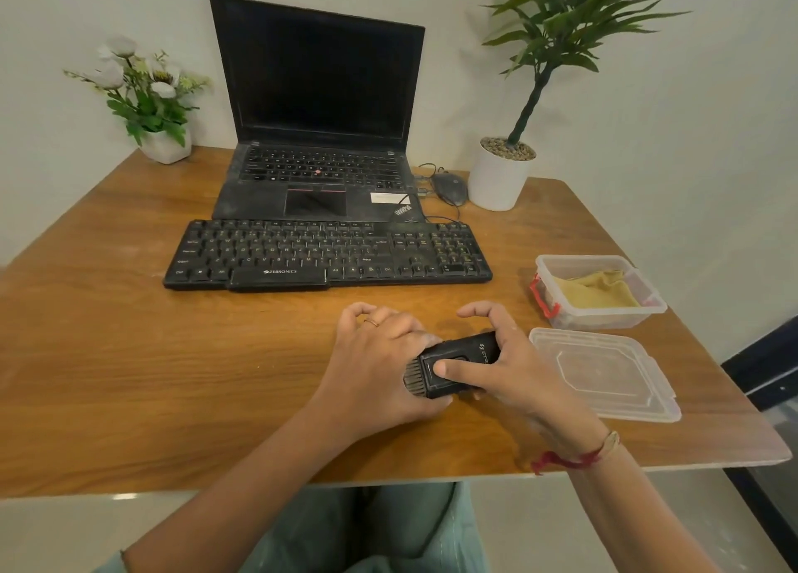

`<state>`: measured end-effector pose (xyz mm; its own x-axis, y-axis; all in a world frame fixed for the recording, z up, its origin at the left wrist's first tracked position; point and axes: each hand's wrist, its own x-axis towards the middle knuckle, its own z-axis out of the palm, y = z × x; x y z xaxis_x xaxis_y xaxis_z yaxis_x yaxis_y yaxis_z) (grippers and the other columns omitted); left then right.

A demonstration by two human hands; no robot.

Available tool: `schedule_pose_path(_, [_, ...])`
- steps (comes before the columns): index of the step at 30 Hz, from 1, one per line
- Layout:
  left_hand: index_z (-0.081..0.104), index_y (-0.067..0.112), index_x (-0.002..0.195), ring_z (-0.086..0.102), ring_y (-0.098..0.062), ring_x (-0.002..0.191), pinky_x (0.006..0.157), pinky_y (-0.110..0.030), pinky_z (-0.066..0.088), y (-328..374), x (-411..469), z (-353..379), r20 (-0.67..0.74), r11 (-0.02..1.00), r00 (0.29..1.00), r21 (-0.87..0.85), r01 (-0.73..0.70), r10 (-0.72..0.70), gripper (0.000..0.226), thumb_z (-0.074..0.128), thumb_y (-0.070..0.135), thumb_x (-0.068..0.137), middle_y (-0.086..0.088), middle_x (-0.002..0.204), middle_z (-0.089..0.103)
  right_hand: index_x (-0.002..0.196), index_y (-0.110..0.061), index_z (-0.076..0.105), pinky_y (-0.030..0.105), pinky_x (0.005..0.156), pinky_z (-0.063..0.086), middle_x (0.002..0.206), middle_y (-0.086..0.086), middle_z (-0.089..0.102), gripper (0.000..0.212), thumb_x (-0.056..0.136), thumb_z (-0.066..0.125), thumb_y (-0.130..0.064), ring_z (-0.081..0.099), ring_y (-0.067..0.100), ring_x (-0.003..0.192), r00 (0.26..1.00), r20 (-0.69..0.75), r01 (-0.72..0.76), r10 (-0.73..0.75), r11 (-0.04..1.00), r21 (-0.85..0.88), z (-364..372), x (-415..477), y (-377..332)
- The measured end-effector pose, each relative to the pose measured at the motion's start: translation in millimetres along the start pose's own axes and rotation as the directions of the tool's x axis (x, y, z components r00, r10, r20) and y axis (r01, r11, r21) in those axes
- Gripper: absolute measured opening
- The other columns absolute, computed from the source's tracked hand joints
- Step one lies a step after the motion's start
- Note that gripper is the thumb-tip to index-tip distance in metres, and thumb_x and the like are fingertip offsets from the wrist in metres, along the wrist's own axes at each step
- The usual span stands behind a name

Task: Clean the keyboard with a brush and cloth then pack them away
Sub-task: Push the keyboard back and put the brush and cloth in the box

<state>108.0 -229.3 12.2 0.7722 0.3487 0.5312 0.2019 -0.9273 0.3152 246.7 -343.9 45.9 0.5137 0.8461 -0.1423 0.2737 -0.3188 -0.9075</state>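
- Two grips meet on the brush (473, 352) in the lower middle of the frame, just above the surface (172, 356).
- Right grip (511, 358): clasped round the brush's black body, thumb pressed flat on its top face.
- Left grip (380, 356): lies against the bristle end with its fingers arched. Whether it actually holds the brush I cannot tell, as its thumb is hidden.
- Brush axis: roughly left to right, slightly tilted, with the bristles toward the lower left.
- Keyboard (328, 252): straight up-frame from both grips and apart from them, in front of the laptop (319, 97). Its long axis runs left to right, almost parallel to the brush.
- Judgement: the right grip carries the brush, so it must go up-frame and turn the bristles down onto the keys.
- Cloth (596, 291): in the open box (604, 319) at the right, with the lid (604, 369) below it.
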Motion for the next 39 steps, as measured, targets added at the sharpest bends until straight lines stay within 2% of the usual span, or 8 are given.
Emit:
schedule_pose_path(6, [0.064, 0.035, 0.105, 0.054, 0.0, 0.096, 0.099, -0.036, 0.025, -6.1, 5.6, -6.7, 0.126, 0.993, 0.992, -0.114, 0.014, 0.001, 0.051, 0.059, 0.067, 0.065, 0.02, 0.102, 0.061, 0.108, -0.024, 0.061, 0.034, 0.07, 0.059, 0.099, 0.005, 0.063, 0.036, 0.076, 0.077, -0.022, 0.065, 0.021, 0.091, 0.998, 0.058, -0.016, 0.015, 0.999, 0.028, -1.3, -5.2, 2.0])
schedule_pose_path(10, [0.06, 0.033, 0.111, 0.051, 0.003, 0.102, 0.092, -0.021, 0.04, -14.3, 20.0, -21.5, 0.463, 0.914, 0.881, -0.392, 0.107, 0.095, 0.049, 0.078, 0.047, 0.068, 0.021, 0.107, 0.058, 0.081, -0.019, 0.069, 0.024, 0.064, 0.051, 0.077, -0.002, 0.07, 0.047, 0.054, 0.075, -0.058, 0.065, 0.012, 0.073, 0.975, 0.2, -0.084, 0.095, 0.995, -0.061, -3.4, -3.4, -3.0])
schedule_pose_path(15, [0.058, 0.032, 0.118, 0.053, 0.004, 0.103, 0.091, -0.015, 0.041, -21.4, 47.2, -41.9, 0.526, 0.89, 0.838, -0.44, 0.12, 0.147, 0.058, 0.086, 0.032, 0.067, 0.018, 0.109, 0.061, 0.078, -0.017, 0.072, 0.024, 0.053, 0.051, 0.069, 0.006, 0.068, 0.046, 0.061, 0.076, -0.059, 0.062, 0.018, 0.059, 0.964, 0.24, -0.168, 0.111, 0.958, 0.231, 13.0, -5.2, -6.3])
schedule_pose_path(19, [0.042, 0.033, 0.135, 0.063, -0.012, 0.107, 0.094, -0.027, 0.049, -28.1, 47.4, -42.3, 0.522, 0.573, 0.85, -0.719, 0.394, 0.07, 0.088, 0.087, 0.024, 0.06, 0.0, 0.113, 0.068, 0.081, -0.005, 0.067, 0.023, 0.043, 0.046, 0.059, 0.007, 0.058, 0.034, 0.076, 0.075, -0.038, 0.054, 0.016, 0.047, 0.973, 0.208, -0.201, 0.097, 0.798, 0.568, 23.6, -9.2, -12.9])
schedule_pose_path(24, [0.06, 0.019, 0.118, 0.064, -0.02, 0.109, 0.087, -0.029, 0.051, -24.8, 30.3, -24.5, 0.556, 0.266, 0.831, -0.806, 0.528, 0.034, 0.072, 0.086, 0.04, 0.054, -0.002, 0.113, 0.068, 0.083, -0.014, 0.076, 0.026, 0.051, 0.049, 0.071, 0.008, 0.062, 0.025, 0.074, 0.069, -0.036, 0.059, 0.015, 0.059, 0.977, 0.195, -0.197, 0.088, 0.719, 0.666, 33.9, -9.6, -17.8])
schedule_pose_path(29, [0.057, 0.015, 0.123, 0.062, -0.02, 0.111, 0.094, -0.032, 0.047, -30.8, 26.9, -18.5, 0.578, 0.206, 0.816, -0.8, 0.564, 0.01, 0.087, 0.081, 0.062, 0.054, 0.0, 0.113, 0.068, 0.111, -0.016, 0.065, 0.033, 0.063, 0.051, 0.078, 0.002, 0.068, 0.036, 0.08, 0.061, -0.035, 0.062, 0.014, 0.072, 0.968, 0.228, -0.231, 0.105, 0.726, 0.648, 36.9, -11.0, -15.8])
schedule_pose_path(32, [0.06, 0.022, 0.118, 0.063, -0.016, 0.107, 0.087, -0.025, 0.049, -32.5, 24.5, -17.0, 0.605, 0.194, 0.795, -0.786, 0.587, 0.047, 0.073, 0.08, 0.059, 0.058, 0.003, 0.11, 0.069, 0.118, -0.025, 0.061, 0.032, 0.061, 0.051, 0.088, 0.002, 0.066, 0.033, 0.088, 0.05, -0.031, 0.06, 0.016, 0.079, 0.951, 0.296, -0.258, 0.09, 0.757, 0.6, 35.2, -9.2, -20.4])
schedule_pose_path(39, [0.066, 0.03, 0.108, 0.065, -0.01, 0.098, 0.083, -0.02, 0.049, -34.9, 22.2, -14.1, 0.637, 0.191, 0.768, -0.763, 0.617, 0.065, 0.058, 0.078, 0.058, 0.059, 0.006, 0.101, 0.072, 0.114, -0.025, 0.06, 0.028, 0.052, 0.047, 0.085, 0.003, 0.057, 0.041, 0.076, 0.049, -0.036, 0.051, 0.018, 0.076, 0.933, 0.322, -0.332, 0.162, 0.732, 0.595, 43.3, -3.3, -15.5])
